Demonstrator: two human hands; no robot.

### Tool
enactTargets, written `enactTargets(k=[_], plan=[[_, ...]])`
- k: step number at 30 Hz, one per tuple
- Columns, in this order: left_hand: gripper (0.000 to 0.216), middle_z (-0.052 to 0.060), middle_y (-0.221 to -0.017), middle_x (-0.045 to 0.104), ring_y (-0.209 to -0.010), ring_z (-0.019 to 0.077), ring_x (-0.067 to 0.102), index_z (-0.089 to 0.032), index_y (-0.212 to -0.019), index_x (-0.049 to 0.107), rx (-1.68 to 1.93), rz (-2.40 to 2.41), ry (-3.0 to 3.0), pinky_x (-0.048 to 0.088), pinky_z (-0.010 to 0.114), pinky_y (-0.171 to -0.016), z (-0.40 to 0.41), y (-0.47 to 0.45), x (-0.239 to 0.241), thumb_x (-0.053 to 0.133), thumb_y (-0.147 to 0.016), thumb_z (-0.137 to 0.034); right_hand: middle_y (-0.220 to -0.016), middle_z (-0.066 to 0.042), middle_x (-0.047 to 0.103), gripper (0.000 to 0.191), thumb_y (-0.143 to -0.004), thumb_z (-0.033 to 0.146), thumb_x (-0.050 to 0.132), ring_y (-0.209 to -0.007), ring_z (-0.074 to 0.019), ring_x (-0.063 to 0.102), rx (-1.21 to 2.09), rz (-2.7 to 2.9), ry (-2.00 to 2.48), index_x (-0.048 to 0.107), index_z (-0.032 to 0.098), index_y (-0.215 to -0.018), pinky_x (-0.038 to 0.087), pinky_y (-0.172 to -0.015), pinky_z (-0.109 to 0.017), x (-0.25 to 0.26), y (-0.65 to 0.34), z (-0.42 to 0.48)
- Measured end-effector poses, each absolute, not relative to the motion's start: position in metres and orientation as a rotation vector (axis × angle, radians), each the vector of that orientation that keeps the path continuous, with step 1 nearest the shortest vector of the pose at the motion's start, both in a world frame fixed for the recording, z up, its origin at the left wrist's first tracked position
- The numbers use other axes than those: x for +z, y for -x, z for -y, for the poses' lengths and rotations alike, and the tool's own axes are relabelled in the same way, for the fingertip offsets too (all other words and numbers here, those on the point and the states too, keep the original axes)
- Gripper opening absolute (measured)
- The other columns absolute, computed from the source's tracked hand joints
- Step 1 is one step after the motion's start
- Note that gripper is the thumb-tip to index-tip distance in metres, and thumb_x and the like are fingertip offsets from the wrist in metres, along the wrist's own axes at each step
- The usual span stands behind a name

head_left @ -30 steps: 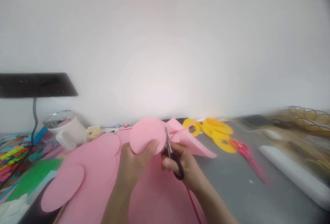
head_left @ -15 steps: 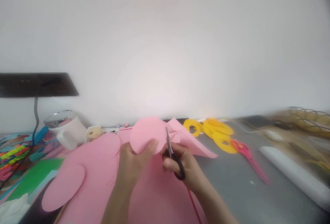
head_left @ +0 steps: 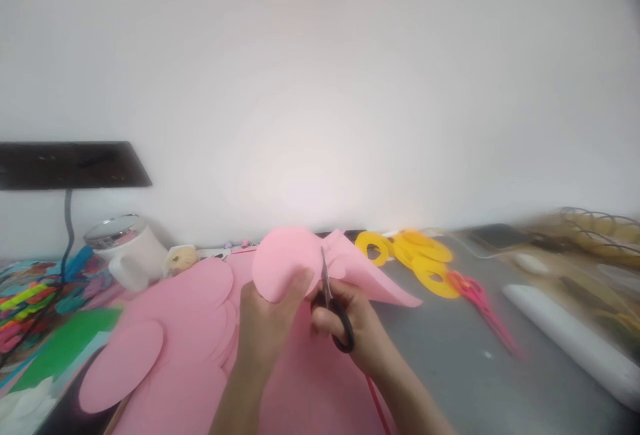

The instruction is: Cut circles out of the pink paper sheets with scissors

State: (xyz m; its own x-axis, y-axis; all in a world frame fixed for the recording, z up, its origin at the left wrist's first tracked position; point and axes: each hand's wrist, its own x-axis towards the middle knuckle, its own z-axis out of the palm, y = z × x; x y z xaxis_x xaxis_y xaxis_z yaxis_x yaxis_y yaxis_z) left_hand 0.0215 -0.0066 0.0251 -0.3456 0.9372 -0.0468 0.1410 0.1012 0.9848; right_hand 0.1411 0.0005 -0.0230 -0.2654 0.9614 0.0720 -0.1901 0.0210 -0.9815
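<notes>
My left hand (head_left: 265, 321) pinches a round pink foam piece (head_left: 285, 258), thumb pressed on its lower edge, and holds it up above the table. My right hand (head_left: 345, 325) grips black-handled scissors (head_left: 333, 305), fingers through the loops. The blades point up and meet the right edge of the pink piece. Under both hands lies a large pink sheet (head_left: 305, 381) with several pink cut-out circles (head_left: 125, 365) to the left.
Yellow foam rings (head_left: 420, 258) and pink scissors (head_left: 480, 308) lie to the right on the grey table (head_left: 460, 381). A white roll (head_left: 565, 338) sits far right. A white mug (head_left: 125, 251), colourful scraps (head_left: 30, 298) and green paper (head_left: 65, 345) are at left.
The left hand has shifted slightly right and turned the pink piece a little; the scissors stay at its right edge. Nothing else moved.
</notes>
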Motion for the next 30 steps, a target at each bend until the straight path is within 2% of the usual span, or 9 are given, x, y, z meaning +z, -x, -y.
enactTargets(k=[4, 8, 14, 22, 30], plan=[[0.028, 0.0, -0.05, 0.056, -0.051, 0.0152, 0.051, -0.017, -0.057, 0.063, 1.224, -1.653, -1.108, 0.04, 0.026, -0.046, 0.0079, -0.0215, 0.0296, 0.069, -0.063, -0.044, -0.059, 0.004, 0.044, 0.036, -0.062, 0.045, 0.079, -0.055, -0.0111, 0.04, 1.426, 1.291, 0.879, 0.055, 0.019, -0.067, 0.036, -0.052, -0.024, -0.0246, -0.1445, -0.003], [0.027, 0.001, -0.053, 0.061, -0.054, 0.017, 0.056, -0.015, -0.067, 0.069, 1.208, -1.615, -1.134, 0.043, 0.026, -0.049, 0.0068, -0.018, 0.0288, 0.069, -0.063, -0.042, -0.064, 0.003, 0.047, 0.036, -0.062, 0.044, 0.081, -0.06, -0.0123, 0.039, 1.412, 1.291, 0.839, 0.059, 0.018, -0.074, 0.034, -0.054, -0.024, -0.0253, -0.1468, -0.0046], [0.027, 0.003, -0.056, 0.064, -0.057, 0.0185, 0.059, -0.014, -0.066, 0.07, 1.226, -1.615, -1.13, 0.045, 0.026, -0.05, 0.007, -0.0177, 0.0283, 0.071, -0.062, -0.041, -0.065, 0.002, 0.048, 0.038, -0.063, 0.047, 0.08, -0.06, -0.0124, 0.039, 1.394, 1.308, 0.839, 0.06, 0.018, -0.075, 0.034, -0.054, -0.024, -0.0244, -0.1465, -0.0039], [0.037, 0.006, -0.061, 0.068, -0.062, 0.0217, 0.064, -0.012, -0.077, 0.073, 1.222, -1.613, -1.154, 0.047, 0.028, -0.052, 0.0044, -0.0147, 0.0213, 0.071, -0.062, -0.046, -0.062, 0.004, 0.043, 0.039, -0.063, 0.049, 0.079, -0.057, -0.0115, 0.035, 1.38, 1.33, 0.848, 0.056, 0.019, -0.073, 0.031, -0.051, -0.024, -0.026, -0.1468, -0.004], [0.032, 0.003, -0.057, 0.065, -0.06, 0.0195, 0.06, -0.013, -0.07, 0.07, 1.249, -1.6, -1.143, 0.044, 0.027, -0.051, 0.0036, -0.0137, 0.0218, 0.072, -0.061, -0.044, -0.061, 0.005, 0.039, 0.035, -0.065, 0.043, 0.078, -0.056, -0.0104, 0.03, 1.422, 1.306, 0.826, 0.054, 0.019, -0.071, 0.028, -0.052, -0.024, -0.0252, -0.1464, -0.0033]])
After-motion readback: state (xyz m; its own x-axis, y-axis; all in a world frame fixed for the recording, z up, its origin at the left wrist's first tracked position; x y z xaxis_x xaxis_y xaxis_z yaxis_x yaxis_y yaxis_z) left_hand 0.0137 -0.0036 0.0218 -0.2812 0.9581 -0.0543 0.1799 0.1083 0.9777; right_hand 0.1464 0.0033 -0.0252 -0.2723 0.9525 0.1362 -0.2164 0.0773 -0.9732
